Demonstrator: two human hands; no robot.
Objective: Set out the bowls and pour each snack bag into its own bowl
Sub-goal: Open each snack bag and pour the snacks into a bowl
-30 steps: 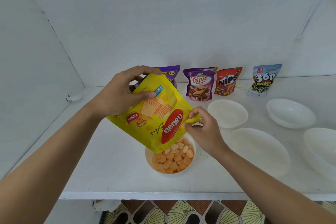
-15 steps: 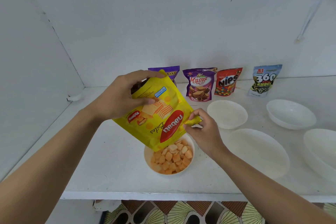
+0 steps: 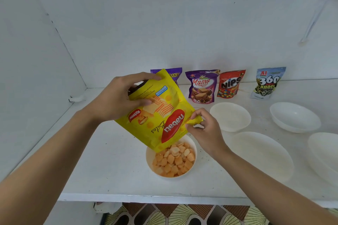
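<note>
Yellow Nabati Bites bag (image 3: 161, 115) tilted mouth-down over the nearest bowl (image 3: 149, 157).

I see the left hand (image 3: 117, 100) gripping the bag's raised end and the right hand (image 3: 204, 129) pinching its right corner, above orange wafer bites (image 3: 173, 160) heaped in the bowl. A purple bag (image 3: 175, 75), Mama cube wafer bag (image 3: 201, 86), Nips bag (image 3: 230, 84) and 360 Kuaci bag (image 3: 268, 82) line the back wall, with other white bowls (image 3: 230, 117) on the right.

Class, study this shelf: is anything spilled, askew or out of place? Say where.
Nothing stands out. The orange snacks all lie inside the bowl, none on the shelf; the yellow bag is tipped only for pouring.
</note>
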